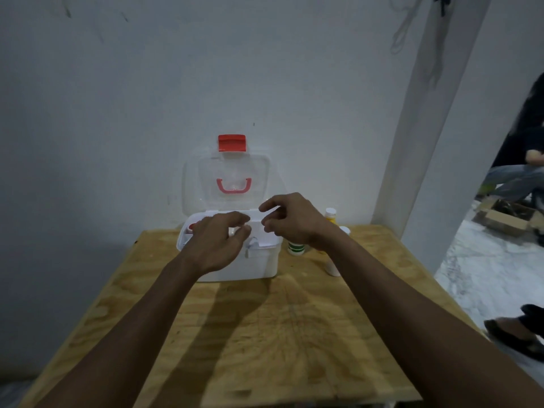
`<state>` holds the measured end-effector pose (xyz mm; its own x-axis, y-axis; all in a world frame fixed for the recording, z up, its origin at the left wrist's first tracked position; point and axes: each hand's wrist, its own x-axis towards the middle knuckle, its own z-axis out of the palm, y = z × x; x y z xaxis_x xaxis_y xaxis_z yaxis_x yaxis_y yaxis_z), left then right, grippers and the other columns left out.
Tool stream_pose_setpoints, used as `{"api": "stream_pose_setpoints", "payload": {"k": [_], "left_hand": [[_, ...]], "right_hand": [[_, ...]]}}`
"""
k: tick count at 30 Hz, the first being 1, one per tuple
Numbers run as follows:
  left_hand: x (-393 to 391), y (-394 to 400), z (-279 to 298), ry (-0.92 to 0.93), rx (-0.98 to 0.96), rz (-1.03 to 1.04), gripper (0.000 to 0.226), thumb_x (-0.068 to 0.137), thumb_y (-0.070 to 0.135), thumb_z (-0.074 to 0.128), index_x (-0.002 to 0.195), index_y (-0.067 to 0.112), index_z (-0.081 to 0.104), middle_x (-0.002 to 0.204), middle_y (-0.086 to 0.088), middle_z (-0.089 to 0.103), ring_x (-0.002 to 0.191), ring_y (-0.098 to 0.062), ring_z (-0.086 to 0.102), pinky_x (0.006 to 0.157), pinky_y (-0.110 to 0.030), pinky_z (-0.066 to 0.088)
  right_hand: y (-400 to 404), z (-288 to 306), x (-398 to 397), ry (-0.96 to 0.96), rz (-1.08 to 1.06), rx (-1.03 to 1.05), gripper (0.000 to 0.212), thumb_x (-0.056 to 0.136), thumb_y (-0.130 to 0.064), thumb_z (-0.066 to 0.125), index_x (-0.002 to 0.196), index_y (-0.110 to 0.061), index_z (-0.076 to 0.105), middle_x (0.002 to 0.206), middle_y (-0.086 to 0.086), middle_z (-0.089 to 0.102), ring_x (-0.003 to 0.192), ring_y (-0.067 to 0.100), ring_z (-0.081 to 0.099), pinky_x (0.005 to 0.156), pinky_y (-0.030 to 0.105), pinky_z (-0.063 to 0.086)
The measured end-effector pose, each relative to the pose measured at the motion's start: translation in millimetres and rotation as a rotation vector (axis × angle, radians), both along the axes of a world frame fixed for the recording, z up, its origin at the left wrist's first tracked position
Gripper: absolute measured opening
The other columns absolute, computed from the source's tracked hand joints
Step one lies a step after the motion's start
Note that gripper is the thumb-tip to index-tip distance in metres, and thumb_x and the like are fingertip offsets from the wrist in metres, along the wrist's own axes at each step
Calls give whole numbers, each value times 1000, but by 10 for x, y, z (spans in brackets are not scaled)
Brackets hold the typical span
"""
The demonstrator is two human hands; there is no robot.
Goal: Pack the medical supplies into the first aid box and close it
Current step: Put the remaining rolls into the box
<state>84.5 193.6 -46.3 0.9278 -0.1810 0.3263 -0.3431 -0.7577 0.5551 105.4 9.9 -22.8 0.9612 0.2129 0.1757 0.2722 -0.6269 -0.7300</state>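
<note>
A white first aid box [259, 266] stands at the far side of the wooden table [265, 334]. Its clear lid [206, 184] is raised against the wall, with a red latch [232, 142] on top and a pink handle [234, 185]. My left hand [219, 242] hovers over the box's open top, fingers curled and holding nothing. My right hand [290, 220] hangs over the box's right rim with fingers apart, empty. A white tray and a red-capped item [192, 226] show inside. To the right of the box stand a green-striped bottle [295, 248], a yellow bottle [330, 216] and a white bottle [332, 267].
The table stands against a white wall. A white pillar [426, 142] rises at the right. Beyond it another person sits by a cardboard box [506, 217] on the floor, and a sandalled foot [515, 337] is near the table's right edge.
</note>
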Motion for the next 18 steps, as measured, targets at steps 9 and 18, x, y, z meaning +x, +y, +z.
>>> {"api": "stream_pose_setpoints", "payload": {"k": [9, 18], "left_hand": [[-18, -597, 111, -170, -76, -1, 42, 92, 26, 60, 133, 19, 55, 135, -2, 59, 121, -19, 55, 99, -31, 41], [376, -1242, 82, 55, 113, -32, 57, 95, 15, 57, 146, 10, 35, 151, -13, 37, 139, -29, 35, 109, -34, 32]], "right_hand": [[-642, 158, -263, -319, -352, 39, 22, 87, -9, 63, 106, -13, 73, 98, 3, 76, 85, 10, 70, 76, 17, 52], [-956, -246, -287, -108, -445, -103, 42, 86, -26, 68, 126, -14, 63, 127, 11, 63, 112, 25, 62, 89, 30, 48]]}}
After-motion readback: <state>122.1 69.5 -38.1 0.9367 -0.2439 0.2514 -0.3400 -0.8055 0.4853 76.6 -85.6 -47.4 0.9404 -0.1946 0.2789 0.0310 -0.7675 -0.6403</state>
